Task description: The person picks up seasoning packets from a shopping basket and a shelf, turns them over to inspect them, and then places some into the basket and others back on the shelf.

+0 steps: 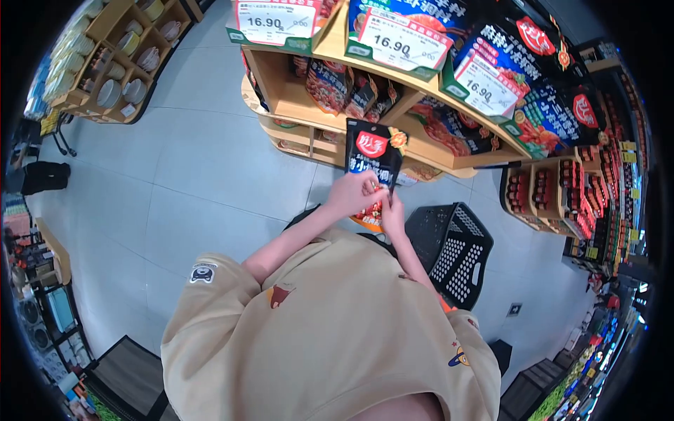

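Note:
A black and blue food pouch [372, 144] with a red logo and an orange lower edge is held upright in front of my chest. My left hand [352, 194] is closed at the pouch's left side and front, its fingers bent over the lower half. On the pouch's right edge, my right hand [393, 212] pinches it, close to the fingers of the left. Just beyond the pouch, similar pouches [328, 85] stand in the open compartments of a wooden shelf [284, 98].
A black perforated basket [460, 256] is right of my right arm. Price signs [400, 41] line the shelf top. Bowls fill a wooden rack [88, 91] at the upper left. Jars stand on shelves [554, 189] to the right. Dark crates lie at the lower left.

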`<state>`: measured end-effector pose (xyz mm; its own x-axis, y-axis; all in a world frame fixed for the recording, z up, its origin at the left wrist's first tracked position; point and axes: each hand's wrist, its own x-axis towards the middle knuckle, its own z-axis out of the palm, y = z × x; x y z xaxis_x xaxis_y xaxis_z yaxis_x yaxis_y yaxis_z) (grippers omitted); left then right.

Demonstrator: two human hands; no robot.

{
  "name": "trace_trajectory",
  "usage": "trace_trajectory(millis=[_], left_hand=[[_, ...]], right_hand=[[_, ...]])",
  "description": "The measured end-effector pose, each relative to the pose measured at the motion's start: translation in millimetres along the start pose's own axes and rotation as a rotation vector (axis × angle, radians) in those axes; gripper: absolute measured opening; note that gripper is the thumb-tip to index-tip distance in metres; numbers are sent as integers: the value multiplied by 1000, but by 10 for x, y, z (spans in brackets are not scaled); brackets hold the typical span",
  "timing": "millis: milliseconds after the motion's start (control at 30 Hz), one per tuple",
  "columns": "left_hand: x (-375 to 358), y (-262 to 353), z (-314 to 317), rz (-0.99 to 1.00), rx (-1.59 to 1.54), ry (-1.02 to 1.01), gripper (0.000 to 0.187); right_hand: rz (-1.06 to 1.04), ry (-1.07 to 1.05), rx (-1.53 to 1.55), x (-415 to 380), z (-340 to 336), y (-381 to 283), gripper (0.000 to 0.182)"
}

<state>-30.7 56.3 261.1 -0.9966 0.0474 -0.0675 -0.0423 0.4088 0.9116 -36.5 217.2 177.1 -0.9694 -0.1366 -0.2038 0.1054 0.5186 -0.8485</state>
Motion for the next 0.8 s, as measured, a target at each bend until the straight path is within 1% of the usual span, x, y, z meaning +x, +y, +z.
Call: trace_trajectory(millis=[67, 100, 133, 200, 233, 300, 333, 367, 400, 433, 467, 533, 567, 667, 800], left_hand=[[28, -188, 18, -21, -76, 126, 23], [56, -301, 24, -64, -147, 182, 24], [61, -415, -4, -56, -160, 227, 24], [56, -735, 49, -104, -297, 281, 27], [61, -790, 38, -104, -296, 265, 27], [42, -882, 57, -332, -526, 40, 37], [35, -867, 72, -333, -524, 31, 37], [21, -851, 86, -432, -692, -146, 46], [13, -834, 94, -530, -858, -323, 55], [-41, -528, 55, -403, -1040, -358, 65], [-67, -417, 38, -407, -1037, -360, 65], [-102, -318, 32, -518, -1285, -355, 64], [-113, -320, 47, -496, -1377, -378, 66], [-128, -303, 33, -471, -1462, -403, 67], [-139, -274, 25, -521, -1440, -391, 69]], right_hand=[[143, -2, 384, -31, -42, 311, 22], [280, 29, 413, -48, -84, 434, 21], [356, 80, 609, -105, -112, 383, 23], [354, 3, 831, -207, -243, 246, 26], [365, -44, 901, -228, -303, 214, 29], [382, -71, 959, -254, -379, 207, 32], [379, -95, 993, -263, -414, 163, 33], [385, -83, 1009, -295, -455, 52, 33], [374, -114, 1033, -295, -478, 62, 34], [367, -114, 1043, -308, -496, -1, 34], [360, -114, 1054, -325, -519, -90, 35], [344, -141, 1075, -338, -554, -213, 36], [326, -170, 1093, -340, -558, -234, 38], [333, -161, 1078, -333, -550, -211, 39], [337, -175, 1095, -348, -540, -179, 39]])
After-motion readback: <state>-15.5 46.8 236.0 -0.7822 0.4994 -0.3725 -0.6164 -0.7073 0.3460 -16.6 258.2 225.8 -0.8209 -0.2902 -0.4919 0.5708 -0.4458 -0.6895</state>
